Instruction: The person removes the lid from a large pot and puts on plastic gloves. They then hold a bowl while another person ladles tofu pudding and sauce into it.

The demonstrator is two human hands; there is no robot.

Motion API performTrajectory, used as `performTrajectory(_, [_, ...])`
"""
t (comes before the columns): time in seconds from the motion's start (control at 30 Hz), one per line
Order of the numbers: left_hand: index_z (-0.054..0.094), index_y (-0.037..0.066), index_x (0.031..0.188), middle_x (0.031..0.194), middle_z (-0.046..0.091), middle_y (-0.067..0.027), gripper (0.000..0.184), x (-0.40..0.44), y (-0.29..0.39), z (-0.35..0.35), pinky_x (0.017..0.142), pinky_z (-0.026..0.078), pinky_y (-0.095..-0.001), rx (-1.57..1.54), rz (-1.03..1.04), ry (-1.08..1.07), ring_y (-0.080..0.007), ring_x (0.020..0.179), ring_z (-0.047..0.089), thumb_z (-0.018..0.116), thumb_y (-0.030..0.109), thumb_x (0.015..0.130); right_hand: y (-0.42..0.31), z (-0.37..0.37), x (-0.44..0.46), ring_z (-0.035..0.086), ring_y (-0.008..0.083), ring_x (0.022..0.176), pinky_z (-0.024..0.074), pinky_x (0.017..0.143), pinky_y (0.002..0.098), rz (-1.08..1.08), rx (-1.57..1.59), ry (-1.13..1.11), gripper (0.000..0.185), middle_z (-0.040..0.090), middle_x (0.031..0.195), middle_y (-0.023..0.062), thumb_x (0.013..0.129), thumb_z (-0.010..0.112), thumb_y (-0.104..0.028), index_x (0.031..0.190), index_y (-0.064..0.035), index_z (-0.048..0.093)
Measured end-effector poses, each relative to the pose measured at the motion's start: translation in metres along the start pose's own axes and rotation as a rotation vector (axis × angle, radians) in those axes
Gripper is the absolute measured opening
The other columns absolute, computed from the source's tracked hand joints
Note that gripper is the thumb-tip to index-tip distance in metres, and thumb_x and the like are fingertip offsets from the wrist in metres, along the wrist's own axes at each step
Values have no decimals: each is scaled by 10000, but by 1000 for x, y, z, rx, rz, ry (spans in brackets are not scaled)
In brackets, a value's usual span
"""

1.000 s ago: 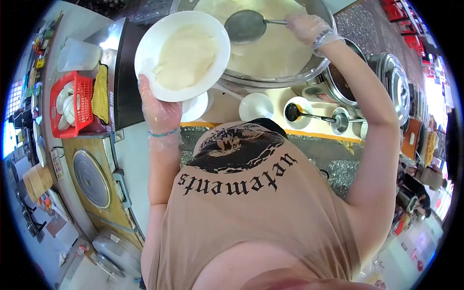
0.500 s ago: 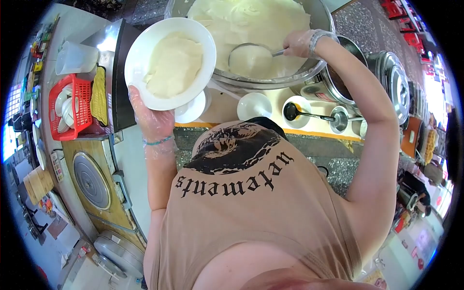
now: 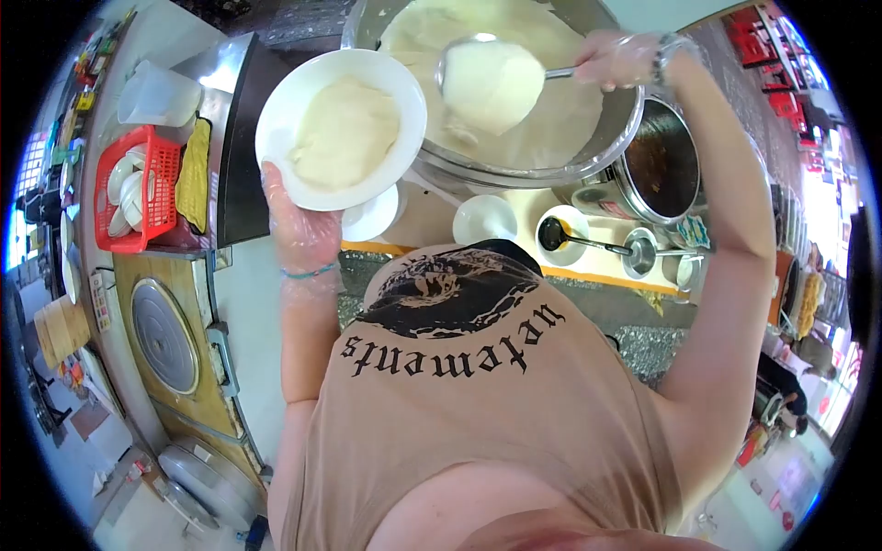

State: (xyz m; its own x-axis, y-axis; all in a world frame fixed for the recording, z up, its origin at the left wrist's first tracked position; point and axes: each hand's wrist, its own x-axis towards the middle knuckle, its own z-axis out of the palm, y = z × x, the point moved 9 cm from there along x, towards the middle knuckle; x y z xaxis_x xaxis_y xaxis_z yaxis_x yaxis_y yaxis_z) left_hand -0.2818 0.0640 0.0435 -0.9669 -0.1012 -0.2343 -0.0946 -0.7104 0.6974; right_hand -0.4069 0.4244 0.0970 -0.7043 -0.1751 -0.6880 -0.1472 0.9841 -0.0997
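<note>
My left hand (image 3: 303, 220), in a clear plastic glove, grips the lower rim of a white bowl (image 3: 276, 129). A pale, creamy, tofu-like layer (image 3: 347, 130) lies in that bowl. My right hand (image 3: 625, 62), gloved too, is closed around the handle of a metal ladle (image 3: 558, 73). A smooth pale mound (image 3: 496, 84) fills the ladle, raised over a large metal pot (image 3: 514, 176) lined with clear plastic. More of the same pale food (image 3: 551, 119) fills the pot. The bowl is left of the ladle, overlapping the pot's edge in view.
Near my body stand white bowls (image 3: 484, 220), a black ladle (image 3: 588, 241) resting in a dish, and a small metal cup (image 3: 640, 255). A pot of dark liquid (image 3: 657, 161) is at right. A red basket (image 3: 138, 188) with white dishes sits left, beside a yellow cloth (image 3: 194, 174).
My right hand has lifted the ladle up out of the pale food, now heaped with it. The bowl in my left hand has shifted slightly right and down in view.
</note>
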Motion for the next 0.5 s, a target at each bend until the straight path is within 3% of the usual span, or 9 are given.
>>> performTrajectory(0.07, [289, 29, 1412, 1387, 425, -162, 566, 1, -2, 3, 1040, 405, -453, -16, -20, -16, -301, 1259, 452, 278, 427, 1010, 4, -14, -11, 496, 104, 596, 429, 565, 270, -7, 56, -39, 396, 558, 711, 16, 857, 580, -383, 1079, -57, 613])
performTrajectory(0.17, [284, 38, 1420, 1391, 427, -154, 583, 3, -3, 19, 1032, 413, -459, 35, -21, -54, -301, 1260, 454, 273, 450, 1007, -8, -57, -28, 582, 185, 632, 473, 595, 322, -60, 142, 97, 366, 620, 754, 75, 880, 550, -339, 1062, -25, 596])
performTrajectory(0.23, [285, 35, 1419, 1389, 431, -152, 589, 4, -4, 25, 1023, 424, -454, 102, -3, -64, -300, 1255, 463, 269, 455, 1006, -41, -72, -57, 569, 167, 627, 458, 581, 311, -18, 28, 27, 266, 600, 695, 48, 900, 570, -280, 895, -28, 655])
performTrajectory(0.27, [288, 32, 1416, 1386, 434, -152, 590, 6, -9, 28, 1015, 432, -451, 88, -42, -79, -302, 1249, 469, 273, 455, 1005, -62, -79, -77, 489, 88, 609, 411, 556, 247, -58, 119, 59, 328, 546, 667, -17, 908, 572, -337, 876, -25, 667])
performTrajectory(0.37, [297, 25, 1410, 1378, 443, -158, 590, 14, -22, 39, 1005, 443, -455, 37, -87, -123, -311, 1242, 476, 293, 452, 1002, -70, -79, -58, 509, 102, 617, 422, 561, 261, -115, 29, 19, 329, 560, 677, -5, 906, 567, -327, 929, -16, 670])
performTrajectory(0.5, [300, 31, 1410, 1376, 443, -162, 592, 15, -33, 53, 1002, 443, -472, 18, -139, -119, -317, 1243, 474, 314, 454, 996, -97, -65, -39, 585, 174, 720, 485, 666, 332, -149, -104, 82, 374, 642, 783, 59, 896, 547, -333, 967, 17, 658])
